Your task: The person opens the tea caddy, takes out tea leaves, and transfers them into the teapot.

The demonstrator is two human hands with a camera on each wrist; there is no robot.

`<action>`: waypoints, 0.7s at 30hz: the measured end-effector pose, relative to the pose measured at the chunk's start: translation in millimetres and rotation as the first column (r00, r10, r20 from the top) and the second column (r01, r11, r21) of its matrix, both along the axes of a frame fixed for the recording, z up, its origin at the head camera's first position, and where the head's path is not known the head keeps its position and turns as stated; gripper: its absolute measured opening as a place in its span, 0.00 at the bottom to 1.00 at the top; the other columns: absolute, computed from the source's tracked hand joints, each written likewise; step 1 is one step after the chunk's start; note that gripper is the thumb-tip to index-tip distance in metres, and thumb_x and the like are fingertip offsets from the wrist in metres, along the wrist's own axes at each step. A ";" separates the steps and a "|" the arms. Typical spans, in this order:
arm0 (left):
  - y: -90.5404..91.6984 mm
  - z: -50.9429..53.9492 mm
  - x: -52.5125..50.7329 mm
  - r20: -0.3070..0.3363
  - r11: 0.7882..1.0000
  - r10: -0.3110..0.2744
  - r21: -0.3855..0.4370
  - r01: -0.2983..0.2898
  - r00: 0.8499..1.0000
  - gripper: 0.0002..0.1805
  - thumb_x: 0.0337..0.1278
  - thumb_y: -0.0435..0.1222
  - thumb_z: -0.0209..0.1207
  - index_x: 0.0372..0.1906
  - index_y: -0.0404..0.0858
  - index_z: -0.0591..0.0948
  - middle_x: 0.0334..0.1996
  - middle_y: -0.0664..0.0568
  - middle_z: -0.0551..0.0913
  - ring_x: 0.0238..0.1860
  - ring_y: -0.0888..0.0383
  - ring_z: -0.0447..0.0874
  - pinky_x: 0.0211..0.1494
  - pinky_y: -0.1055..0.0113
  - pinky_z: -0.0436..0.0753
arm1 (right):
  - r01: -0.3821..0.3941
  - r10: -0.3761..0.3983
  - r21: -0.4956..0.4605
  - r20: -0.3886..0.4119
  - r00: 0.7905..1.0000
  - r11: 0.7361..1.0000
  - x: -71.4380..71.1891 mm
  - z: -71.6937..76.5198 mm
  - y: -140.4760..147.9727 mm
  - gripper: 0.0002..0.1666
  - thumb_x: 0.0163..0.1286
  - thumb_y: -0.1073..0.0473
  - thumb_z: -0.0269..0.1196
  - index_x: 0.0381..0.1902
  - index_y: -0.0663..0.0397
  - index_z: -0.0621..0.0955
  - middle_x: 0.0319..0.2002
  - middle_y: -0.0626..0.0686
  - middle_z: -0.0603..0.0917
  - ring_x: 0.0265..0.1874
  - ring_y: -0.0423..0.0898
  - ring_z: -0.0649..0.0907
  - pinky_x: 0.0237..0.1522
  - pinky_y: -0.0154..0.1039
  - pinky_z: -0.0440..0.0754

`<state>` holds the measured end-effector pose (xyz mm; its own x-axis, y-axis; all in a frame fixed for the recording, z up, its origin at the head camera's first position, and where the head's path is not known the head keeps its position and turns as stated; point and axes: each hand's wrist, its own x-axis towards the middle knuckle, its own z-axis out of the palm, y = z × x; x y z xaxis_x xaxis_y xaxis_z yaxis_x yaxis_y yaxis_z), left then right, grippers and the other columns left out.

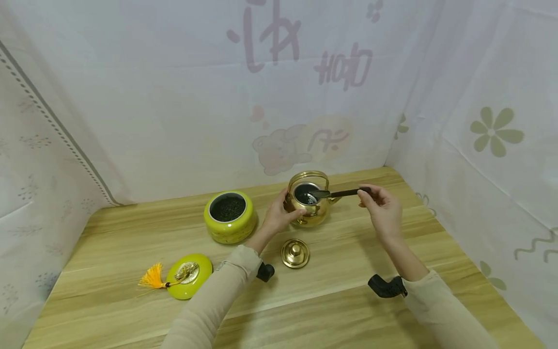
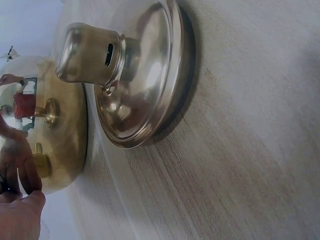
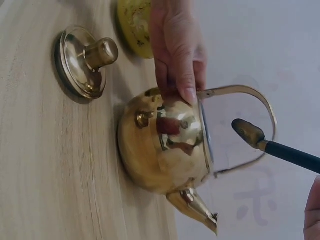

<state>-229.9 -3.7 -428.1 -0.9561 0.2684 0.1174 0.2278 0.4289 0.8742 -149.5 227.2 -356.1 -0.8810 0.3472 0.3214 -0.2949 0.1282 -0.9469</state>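
Black-handled scoop (image 1: 342, 193), held over the mouth of a gold kettle (image 1: 311, 216). Long axis lies nearly crosswise in the head view, running from the person's right to left; the bowl points left and, in the right wrist view, slants down toward the kettle's mouth, sitting lower than the handle. In that same view the bowl is just above the rim, apart from it, near the arched handle (image 1: 308, 173). Right hand (image 1: 383, 211) pinches the scoop by the far end of its handle, thumb against fingers, a narrow grip. Kettle upright on the wood-grain table (image 1: 331, 286), spout (image 1: 334, 199) toward the person's right, arched handle standing. Left hand (image 1: 277, 214) holds the kettle's body from the side away from the spout, a wide grip, thumb on the near face, fingers behind. Kettle lid (image 1: 295, 253), gold, lies knob up on the table, just nearer the person than the kettle. To the left, a yellow-green jar (image 1: 231, 231), uncovered, dark leafy matter inside. Nearer the person, its matching jar lid (image 1: 196, 286), metallic ornament on top, orange tassel (image 1: 151, 277) trailing left. Pale sleeves (image 1: 205, 310) on both arms. Behind, white cloth (image 1: 152, 121) printed with a bear and lettering; green flower print to the right.
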 end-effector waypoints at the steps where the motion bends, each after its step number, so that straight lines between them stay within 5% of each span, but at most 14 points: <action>1: -0.1 -0.2 -0.2 -0.002 1.000 -0.002 0.001 0.002 1.000 0.45 0.49 0.41 0.69 0.71 0.36 0.59 0.66 0.41 0.67 0.68 0.46 0.63 0.70 0.55 0.63 | 0.009 -0.009 -0.026 -0.013 1.000 1.000 0.6 -2.1 3.2 0.11 0.62 0.68 0.63 0.41 0.71 0.81 0.27 0.45 0.82 0.24 0.38 0.79 0.30 0.27 0.81; 11: -1.5 1.7 -0.1 -0.007 1.000 -0.003 -0.003 0.003 1.000 0.45 0.49 0.41 0.69 0.71 0.38 0.60 0.66 0.42 0.68 0.67 0.46 0.64 0.70 0.54 0.63 | 0.113 -0.132 -0.243 -0.066 0.989 0.964 10.6 -10.3 35.3 0.11 0.62 0.69 0.63 0.40 0.74 0.79 0.27 0.49 0.80 0.24 0.39 0.79 0.30 0.26 0.81; 21: -0.7 -0.4 -1.5 -0.010 1.000 0.003 -0.019 -0.003 1.000 0.46 0.48 0.42 0.69 0.71 0.37 0.60 0.65 0.41 0.68 0.67 0.47 0.64 0.69 0.55 0.64 | 0.227 -0.250 -0.244 -0.065 0.966 0.943 5.9 -36.0 59.2 0.07 0.61 0.72 0.62 0.36 0.74 0.79 0.26 0.49 0.80 0.21 0.38 0.79 0.26 0.24 0.81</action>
